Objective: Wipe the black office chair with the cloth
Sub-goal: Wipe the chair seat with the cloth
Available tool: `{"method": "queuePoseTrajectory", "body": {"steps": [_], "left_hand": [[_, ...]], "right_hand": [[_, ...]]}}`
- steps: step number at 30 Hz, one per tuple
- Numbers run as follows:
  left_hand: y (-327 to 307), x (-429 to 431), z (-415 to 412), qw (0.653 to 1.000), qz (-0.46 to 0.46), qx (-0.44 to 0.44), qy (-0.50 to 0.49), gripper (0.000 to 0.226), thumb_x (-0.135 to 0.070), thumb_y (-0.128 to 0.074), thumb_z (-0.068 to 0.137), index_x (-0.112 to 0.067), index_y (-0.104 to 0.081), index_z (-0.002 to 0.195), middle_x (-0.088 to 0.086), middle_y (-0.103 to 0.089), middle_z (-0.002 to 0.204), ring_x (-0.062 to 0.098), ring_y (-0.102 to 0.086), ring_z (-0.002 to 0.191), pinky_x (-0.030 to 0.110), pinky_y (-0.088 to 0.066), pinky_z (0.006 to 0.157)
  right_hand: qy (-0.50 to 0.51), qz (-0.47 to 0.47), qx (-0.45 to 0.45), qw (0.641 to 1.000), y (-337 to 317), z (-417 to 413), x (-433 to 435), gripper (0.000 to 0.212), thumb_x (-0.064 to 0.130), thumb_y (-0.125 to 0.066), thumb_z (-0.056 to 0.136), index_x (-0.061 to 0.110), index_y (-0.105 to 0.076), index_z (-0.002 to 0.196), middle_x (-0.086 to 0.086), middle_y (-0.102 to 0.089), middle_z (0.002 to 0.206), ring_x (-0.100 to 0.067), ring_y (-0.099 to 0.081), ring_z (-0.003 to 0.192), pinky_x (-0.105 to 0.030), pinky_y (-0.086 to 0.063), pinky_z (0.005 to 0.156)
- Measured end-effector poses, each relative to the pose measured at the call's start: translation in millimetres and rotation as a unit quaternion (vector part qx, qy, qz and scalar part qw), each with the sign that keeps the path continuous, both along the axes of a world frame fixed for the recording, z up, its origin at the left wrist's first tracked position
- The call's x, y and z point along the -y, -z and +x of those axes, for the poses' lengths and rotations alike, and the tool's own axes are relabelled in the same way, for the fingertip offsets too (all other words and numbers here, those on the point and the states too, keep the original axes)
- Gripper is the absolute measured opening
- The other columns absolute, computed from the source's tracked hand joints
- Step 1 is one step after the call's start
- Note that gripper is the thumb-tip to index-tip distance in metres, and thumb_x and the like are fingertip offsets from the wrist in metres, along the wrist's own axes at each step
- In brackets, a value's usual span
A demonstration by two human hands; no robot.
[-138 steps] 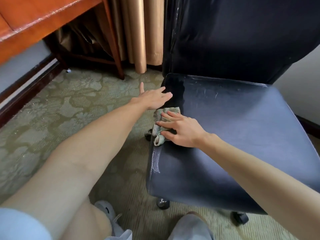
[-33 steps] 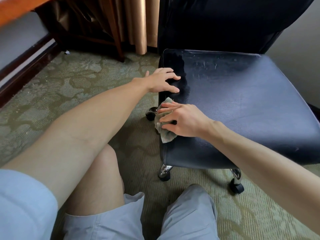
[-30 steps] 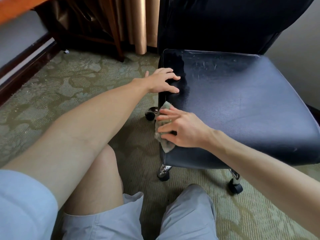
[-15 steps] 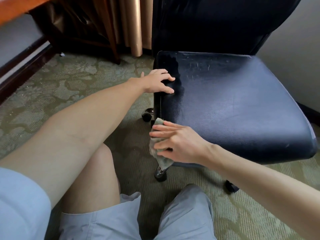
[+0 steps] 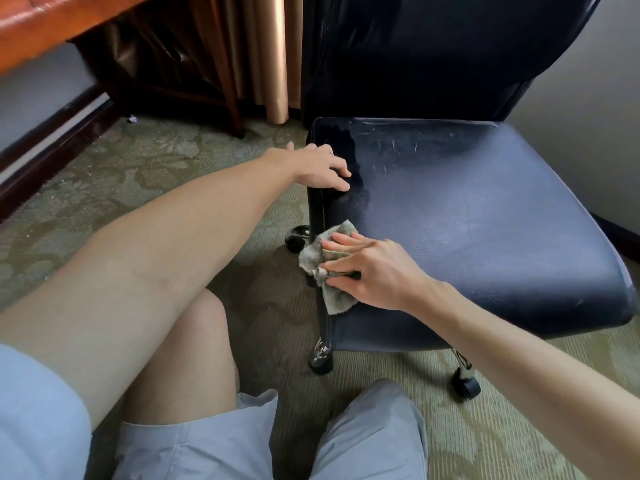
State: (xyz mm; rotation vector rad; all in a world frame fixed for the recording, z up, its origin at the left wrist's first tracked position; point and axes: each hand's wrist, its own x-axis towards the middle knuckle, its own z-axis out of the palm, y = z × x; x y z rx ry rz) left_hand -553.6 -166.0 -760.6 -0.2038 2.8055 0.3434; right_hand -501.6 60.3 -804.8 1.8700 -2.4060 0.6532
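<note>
From the head view, your right hand [image 5: 367,268] lay flat, fingers together, pressing the cloth [image 5: 323,268] onto the left front edge of the black office chair [image 5: 467,216]; part of the cloth hung over the side below your fingers. Beyond it, your left hand [image 5: 320,168] rested open on the seat's left edge. No writing could be read anywhere.

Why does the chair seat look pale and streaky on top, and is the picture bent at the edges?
Head view: soft light glares off the seat, showing pale scuffs; a darker strip lies near the left hand. The right hand and cloth are sharp. The wide lens bows the desk edge and the arms.
</note>
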Motion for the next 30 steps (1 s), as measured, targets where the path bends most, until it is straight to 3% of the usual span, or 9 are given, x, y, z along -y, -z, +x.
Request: {"method": "queuePoseTrajectory", "body": {"steps": [6, 10, 13, 17, 21, 24, 27, 30], "left_hand": [[-4, -9, 9, 1.0, -0.022, 0.022, 0.0, 0.05, -0.069, -0.029, 0.093, -0.048, -0.047, 0.134, -0.003, -0.032, 0.151, 0.025, -0.022, 0.142, 0.063, 0.002, 0.113], [-7, -10, 7, 0.999, -0.028, 0.027, -0.018, 0.055, -0.073, -0.016, 0.09, -0.056, -0.046, 0.133, -0.007, -0.029, 0.156, 0.026, -0.02, 0.146, 0.064, 0.008, 0.112], [-5, -9, 7, 1.0, -0.008, 0.017, -0.016, 0.05, -0.065, -0.017, 0.095, -0.053, -0.05, 0.131, -0.008, -0.029, 0.155, 0.025, -0.02, 0.145, 0.062, 0.012, 0.112], [-6, -16, 3, 1.0, -0.004, -0.015, -0.019, 0.046, -0.06, -0.028, 0.098, -0.04, -0.059, 0.125, 0.0, -0.034, 0.15, 0.03, -0.024, 0.142, 0.063, 0.006, 0.112], [-8, -15, -6, 0.996, 0.003, -0.071, -0.055, 0.034, -0.049, -0.038, 0.099, -0.039, -0.06, 0.124, 0.003, -0.041, 0.142, 0.032, -0.038, 0.134, 0.062, -0.006, 0.113], [-4, -5, -16, 0.995, -0.01, -0.066, -0.075, 0.038, -0.042, -0.04, 0.099, -0.038, -0.05, 0.135, 0.004, -0.036, 0.149, 0.032, -0.038, 0.135, 0.063, -0.011, 0.113], [2, 1, -27, 0.993, -0.017, -0.065, -0.102, 0.04, -0.031, -0.042, 0.097, -0.032, -0.05, 0.136, 0.005, -0.04, 0.146, 0.031, -0.038, 0.134, 0.064, -0.013, 0.113], [9, 4, -34, 0.989, -0.008, -0.076, -0.127, 0.039, -0.025, -0.044, 0.094, -0.029, -0.053, 0.132, 0.003, -0.047, 0.14, 0.031, -0.043, 0.129, 0.064, -0.013, 0.113]], "right_hand": [[0.054, 0.085, -0.029, 0.994, -4, -18, 24, 0.027, 0.047, -0.049, 0.094, 0.039, -0.069, 0.11, 0.013, -0.054, 0.133, -0.014, -0.054, 0.12, -0.035, -0.052, 0.083], [0.119, 0.116, -0.021, 0.986, -11, -26, 47, 0.032, 0.044, -0.05, 0.094, 0.033, -0.064, 0.121, 0.01, -0.048, 0.139, -0.021, -0.054, 0.117, -0.033, -0.048, 0.086], [0.092, 0.122, -0.025, 0.988, -16, -14, 30, 0.028, 0.04, -0.047, 0.096, 0.036, -0.066, 0.116, 0.012, -0.048, 0.14, -0.018, -0.052, 0.12, -0.03, -0.044, 0.086], [0.069, 0.1, -0.011, 0.993, -19, -7, 9, 0.026, 0.041, -0.049, 0.095, 0.041, -0.069, 0.113, 0.017, -0.053, 0.137, -0.011, -0.052, 0.124, -0.028, -0.048, 0.09], [0.135, 0.096, 0.021, 0.986, -17, -32, 15, 0.024, 0.041, -0.053, 0.094, 0.039, -0.069, 0.111, 0.017, -0.058, 0.129, -0.019, -0.06, 0.108, -0.026, -0.043, 0.077], [0.183, 0.087, 0.07, 0.977, -11, -63, 24, 0.027, 0.04, -0.058, 0.091, 0.038, -0.067, 0.117, 0.014, -0.054, 0.138, -0.022, -0.057, 0.118, -0.033, -0.047, 0.091], [0.2, 0.098, 0.111, 0.969, -11, -88, 39, 0.034, 0.041, -0.059, 0.091, 0.034, -0.064, 0.124, 0.012, -0.048, 0.144, -0.018, -0.046, 0.132, -0.039, -0.04, 0.105], [0.211, 0.101, 0.119, 0.965, -17, -107, 51, 0.035, 0.043, -0.056, 0.093, 0.034, -0.062, 0.126, 0.013, -0.047, 0.145, -0.014, -0.042, 0.134, -0.036, -0.037, 0.108]]}}
